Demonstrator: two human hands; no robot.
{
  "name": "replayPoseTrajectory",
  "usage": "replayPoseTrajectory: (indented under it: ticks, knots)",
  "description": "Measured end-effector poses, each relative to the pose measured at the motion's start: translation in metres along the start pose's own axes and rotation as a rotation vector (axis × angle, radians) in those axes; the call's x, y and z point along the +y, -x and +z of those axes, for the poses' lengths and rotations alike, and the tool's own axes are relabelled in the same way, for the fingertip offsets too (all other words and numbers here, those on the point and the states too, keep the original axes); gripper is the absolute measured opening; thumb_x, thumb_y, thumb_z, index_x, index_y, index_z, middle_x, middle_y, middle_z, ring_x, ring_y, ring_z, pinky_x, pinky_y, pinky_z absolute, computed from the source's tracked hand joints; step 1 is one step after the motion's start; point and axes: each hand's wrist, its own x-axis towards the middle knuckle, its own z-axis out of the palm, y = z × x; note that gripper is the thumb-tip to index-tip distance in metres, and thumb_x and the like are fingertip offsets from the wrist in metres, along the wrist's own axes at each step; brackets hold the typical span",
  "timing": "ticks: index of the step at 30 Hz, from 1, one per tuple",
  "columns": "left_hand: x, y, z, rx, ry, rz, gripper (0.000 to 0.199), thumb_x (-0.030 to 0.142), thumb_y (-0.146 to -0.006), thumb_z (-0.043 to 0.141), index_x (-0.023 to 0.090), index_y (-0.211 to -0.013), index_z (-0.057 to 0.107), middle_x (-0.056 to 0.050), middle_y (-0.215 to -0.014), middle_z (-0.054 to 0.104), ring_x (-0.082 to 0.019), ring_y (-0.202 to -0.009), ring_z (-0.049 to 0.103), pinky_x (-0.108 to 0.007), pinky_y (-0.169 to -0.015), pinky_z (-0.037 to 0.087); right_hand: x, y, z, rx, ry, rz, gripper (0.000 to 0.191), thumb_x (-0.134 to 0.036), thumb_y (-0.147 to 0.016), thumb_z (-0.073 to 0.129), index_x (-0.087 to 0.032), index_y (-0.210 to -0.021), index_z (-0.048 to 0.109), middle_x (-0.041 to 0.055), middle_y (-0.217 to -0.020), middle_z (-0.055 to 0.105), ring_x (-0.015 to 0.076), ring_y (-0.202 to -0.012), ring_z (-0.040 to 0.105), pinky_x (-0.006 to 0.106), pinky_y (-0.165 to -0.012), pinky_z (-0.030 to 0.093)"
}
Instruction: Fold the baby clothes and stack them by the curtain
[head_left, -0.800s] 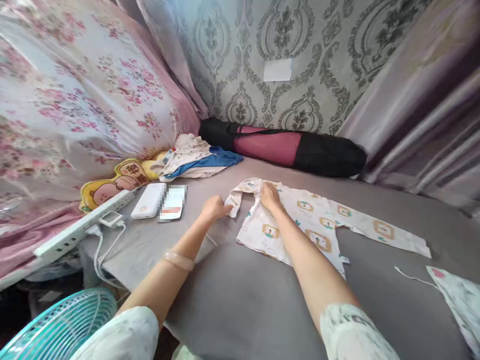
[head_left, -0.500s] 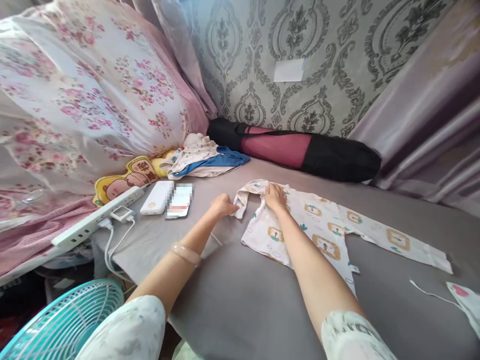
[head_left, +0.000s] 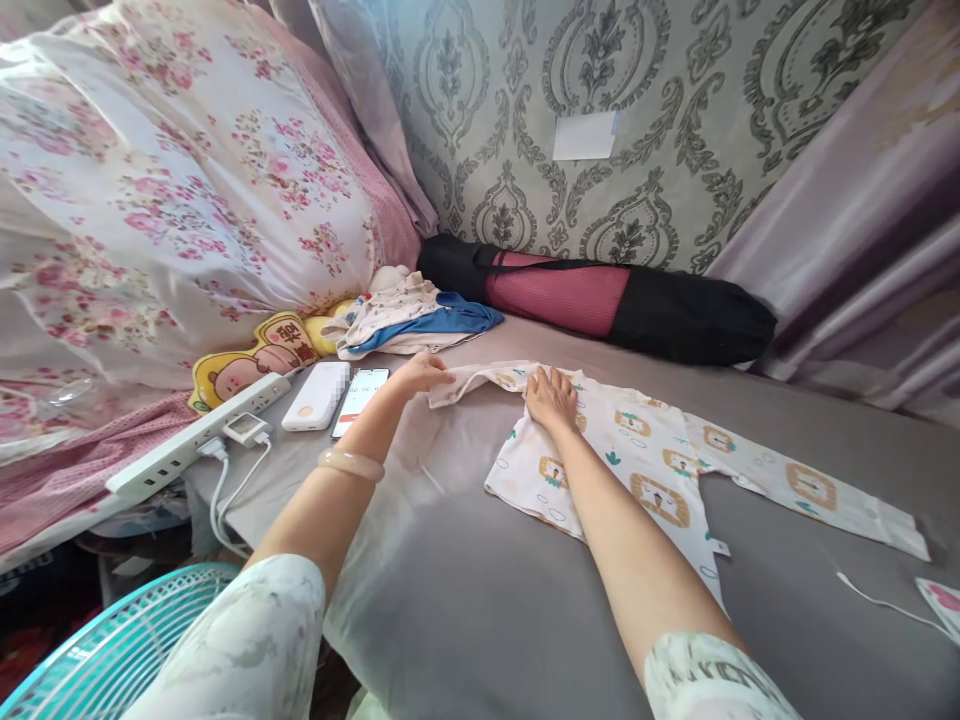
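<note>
A white long-sleeved baby shirt (head_left: 600, 455) with lion faces and green leaves lies spread on the grey sheet. My left hand (head_left: 421, 376), a pale bangle on its wrist, pinches the cuff of the left-side sleeve. That sleeve is drawn out sideways and lifted a little off the bed, its cloth slightly creased. My right hand (head_left: 553, 402) rests on the shirt near that sleeve's shoulder, fingers spread and pressing the cloth. The opposite sleeve (head_left: 817, 488) stretches out flat to the right.
Near my left hand are a phone (head_left: 361, 398), a white power bank (head_left: 316, 397) and a power strip (head_left: 199, 435). Behind lie folded clothes (head_left: 420, 318) and a black-and-red rolled bag (head_left: 592, 300). A teal fan (head_left: 142, 650) stands at lower left; a white cord (head_left: 892, 605) lies right.
My left hand has moved left and away from me, pulling the bent sleeve out straighter. My right hand stays on the shirt. The phone's screen now shows more plainly.
</note>
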Motion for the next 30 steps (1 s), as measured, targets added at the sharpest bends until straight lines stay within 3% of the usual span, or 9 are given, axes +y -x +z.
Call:
replayPoseTrajectory:
  ticks: [6, 11, 15, 23, 30]
  knots:
    - [-0.010, -0.029, -0.016, 0.103, 0.150, 0.129, 0.016, 0.032, -0.072, 0.063, 0.016, -0.072, 0.058, 0.002, -0.060, 0.053, -0.012, -0.054, 0.049, -0.021, -0.049, 0.032, -0.001, 0.002, 0.000, -0.004, 0.005, 0.000, 0.054, -0.042, -0.100, 0.022, -0.020, -0.146, 0.041, 0.0102, -0.153, 0.036, 0.0257, -0.140, 0.027, 0.040, -0.113, 0.017]
    - [-0.017, -0.056, -0.005, 0.349, -0.048, 0.166, 0.018, 0.030, -0.082, 0.052, 0.016, -0.089, 0.062, -0.004, -0.079, 0.063, -0.019, -0.075, 0.059, -0.026, -0.064, 0.042, 0.000, 0.003, 0.000, 0.004, 0.010, -0.008, 0.056, -0.044, -0.100, 0.020, -0.020, -0.146, 0.041, 0.0098, -0.153, 0.036, 0.0260, -0.140, 0.026, 0.039, -0.113, 0.016]
    - [-0.017, -0.069, 0.004, 0.445, -0.280, 0.232, 0.024, 0.026, -0.090, 0.043, 0.017, -0.104, 0.061, -0.010, -0.099, 0.067, -0.025, -0.097, 0.060, -0.032, -0.084, 0.044, -0.001, 0.003, -0.001, -0.015, 0.029, -0.009, 0.058, -0.047, -0.100, 0.020, -0.020, -0.148, 0.038, 0.0109, -0.154, 0.033, 0.0261, -0.141, 0.024, 0.040, -0.113, 0.014]
    - [-0.031, -0.085, 0.011, 0.388, -0.660, 0.262, 0.034, 0.033, -0.098, 0.028, 0.020, -0.118, 0.053, -0.015, -0.112, 0.060, -0.028, -0.100, 0.061, -0.036, -0.080, 0.046, -0.002, 0.007, -0.002, -0.016, 0.036, -0.033, 0.074, -0.065, -0.093, 0.028, -0.016, -0.148, 0.035, 0.0151, -0.154, 0.031, 0.0286, -0.141, 0.021, 0.042, -0.113, 0.012]
    - [-0.037, -0.090, 0.017, 0.321, -0.740, 0.206, 0.035, 0.033, -0.098, 0.029, 0.014, -0.121, 0.048, -0.020, -0.120, 0.058, -0.031, -0.106, 0.059, -0.038, -0.080, 0.047, -0.002, 0.008, -0.006, -0.019, -0.006, -0.028, 0.077, -0.068, -0.091, 0.028, -0.015, -0.148, 0.036, 0.0147, -0.154, 0.032, 0.0293, -0.142, 0.023, 0.042, -0.113, 0.013]
